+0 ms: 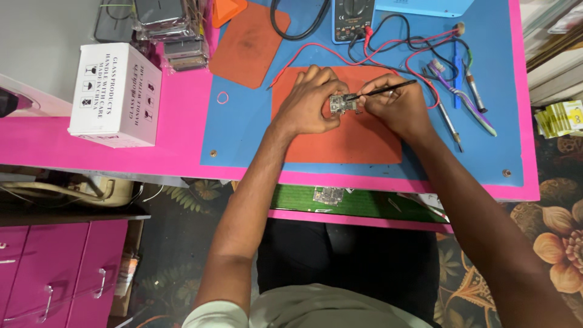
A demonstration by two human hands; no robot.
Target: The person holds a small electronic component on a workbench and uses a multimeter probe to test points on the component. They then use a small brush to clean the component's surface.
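From the head camera I look down at my two hands over an orange mat on a blue sheet on the pink table. My left hand is curled tight around a small circuit board and holds it just above the mat. My right hand pinches a thin black tool, and its tip touches the board. Red and black wires lie behind my hands and run to a meter. A toothbrush and some thin tools lie to the right on the blue sheet. A white box sits far to the left. Another little board rests on a green shelf under the table edge.
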